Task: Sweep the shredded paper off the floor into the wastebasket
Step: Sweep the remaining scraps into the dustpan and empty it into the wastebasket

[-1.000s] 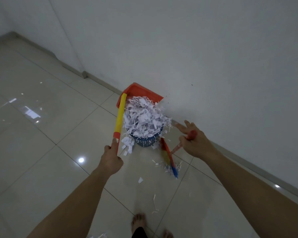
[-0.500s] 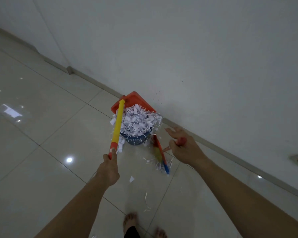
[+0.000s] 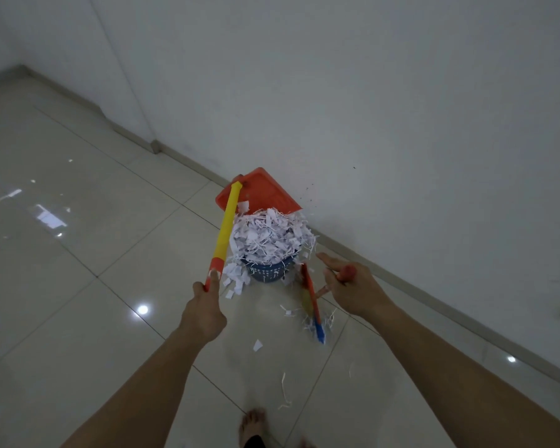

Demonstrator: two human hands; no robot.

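A small blue wastebasket [image 3: 267, 273] stands by the wall, heaped over its rim with white shredded paper [image 3: 269, 236]. My left hand [image 3: 204, 310] grips the yellow and red handle [image 3: 224, 232] of an orange dustpan [image 3: 260, 190], which is tipped up behind the basket. My right hand [image 3: 348, 287] holds the red handle of a small broom [image 3: 311, 305] whose coloured bristles touch the floor right of the basket; the index finger points forward. Loose paper scraps [image 3: 257, 345] lie on the tiles around the basket and broom.
A white wall with a grey skirting board [image 3: 434, 305] runs diagonally behind the basket. Glossy beige floor tiles [image 3: 78, 286] spread to the left and front. My bare feet [image 3: 253, 426] show at the bottom edge.
The view has shifted slightly. The dustpan stays tipped over the basket and more scraps have dropped beside it. Both hands keep their holds.
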